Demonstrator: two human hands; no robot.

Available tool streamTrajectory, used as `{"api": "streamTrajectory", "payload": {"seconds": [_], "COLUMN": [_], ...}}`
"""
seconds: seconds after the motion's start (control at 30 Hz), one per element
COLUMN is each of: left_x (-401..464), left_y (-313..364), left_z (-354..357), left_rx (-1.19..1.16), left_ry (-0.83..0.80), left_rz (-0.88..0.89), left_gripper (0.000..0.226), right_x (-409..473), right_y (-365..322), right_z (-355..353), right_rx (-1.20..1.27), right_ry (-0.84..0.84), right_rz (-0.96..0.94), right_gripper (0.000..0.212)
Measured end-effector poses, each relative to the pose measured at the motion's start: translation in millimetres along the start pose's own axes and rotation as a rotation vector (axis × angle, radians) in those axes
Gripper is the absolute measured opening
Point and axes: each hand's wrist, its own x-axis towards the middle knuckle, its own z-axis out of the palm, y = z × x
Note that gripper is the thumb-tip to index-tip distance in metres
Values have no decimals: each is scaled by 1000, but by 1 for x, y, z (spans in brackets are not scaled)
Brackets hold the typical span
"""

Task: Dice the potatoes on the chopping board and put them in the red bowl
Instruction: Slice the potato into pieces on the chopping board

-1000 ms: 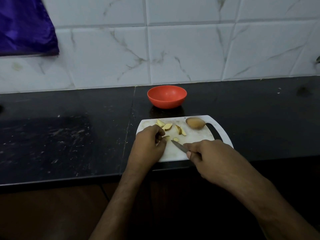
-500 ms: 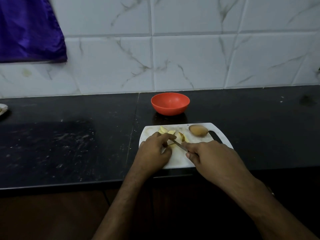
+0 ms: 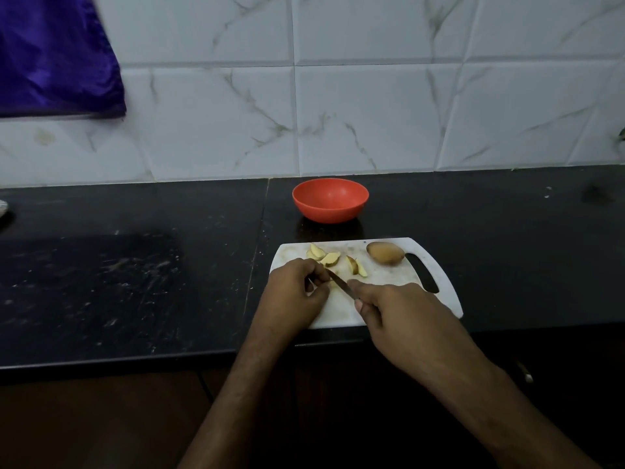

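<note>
A purple cloth point(image 3: 54, 55) hangs at the top left, cut off by the frame edge, and a pale object point(image 3: 2, 208) at the far left of the black bench point(image 3: 135, 265) is too cropped to identify. The left hand point(image 3: 292, 292) rests on the white chopping board point(image 3: 399, 275), its fingers curled over a potato piece that is almost wholly hidden beneath them. Just behind its knuckles lie cut potato wedges point(image 3: 324, 257). The knife point(image 3: 340, 283) blade angles toward the left fingertips; its handle is concealed inside the right hand point(image 3: 406, 319), which grips it. A whole potato point(image 3: 385, 253) sits at the board's far right beside the handle slot. The red bowl point(image 3: 330, 200) stands behind the board, apart from it
</note>
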Motion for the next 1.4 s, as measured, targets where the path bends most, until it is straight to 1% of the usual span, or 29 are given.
{"api": "streamTrajectory", "payload": {"seconds": [0.13, 0.23, 0.3, 0.43, 0.53, 0.6, 0.7, 0.73, 0.77, 0.83, 0.93, 1.03, 1.1, 1.17, 1.23, 1.3, 1.4], "left_x": [0, 0, 1, 0, -1, -1, -2, -3, -3, -3, -2, 1, 2, 2, 2, 2, 2], "left_y": [0, 1, 1, 2, 1, 1, 2, 2, 2, 1, -1, -4, -6, -6, -5, -4, -3], "left_z": [1, 1, 2, 2, 1, 0, -2, -2, -2, 0, 2, 4, 5, 5, 5, 5, 5], "left_rx": [-3, 20, 33, 31, 8, 21, 27, 35, 62, 141, 149, 122, 82, 59, 63, 78, 131], "left_ry": [19, 21, 20, 53, 39, -20, -126, -158, -178, -165, -76, -15, 25, 34, 11, -10, -36], "left_rz": [16, 23, 19, -11, -3, 34, 171, 212, 246, 261, 165, 60, 34, 31, 51, 73, 127], "left_gripper": [10, 7, 6, 9, 18, 30, 51, 55, 54, 42, 24, 17, 15, 16, 23, 30, 34], "right_x": [5, 9, 11, -1, -13, -15, -11, -8, -6, -2, -2, -6, -6, -4, 3, 12, 27], "right_y": [-3, -5, -4, 5, 12, 15, 16, 16, 16, 18, 22, 26, 30, 33, 35, 37, 41], "right_z": [1, 3, 3, -6, -17, -20, -21, -20, -20, -19, -19, -23, -27, -28, -22, -11, 10], "right_rx": [-37, 11, 28, -49, -67, -43, -83, -111, -132, -142, -96, -74, -72, -58, -38, 11, 73], "right_ry": [-51, -107, -115, -158, -125, -109, -73, -62, -53, -44, -45, -34, -19, 12, 53, 98, 180], "right_rz": [5, 27, 24, -16, -19, -18, -34, -47, -56, -58, -43, -23, -4, 13, 21, 24, -3], "right_gripper": [44, 42, 41, 40, 37, 37, 39, 40, 40, 40, 38, 38, 38, 37, 37, 36, 37]}}
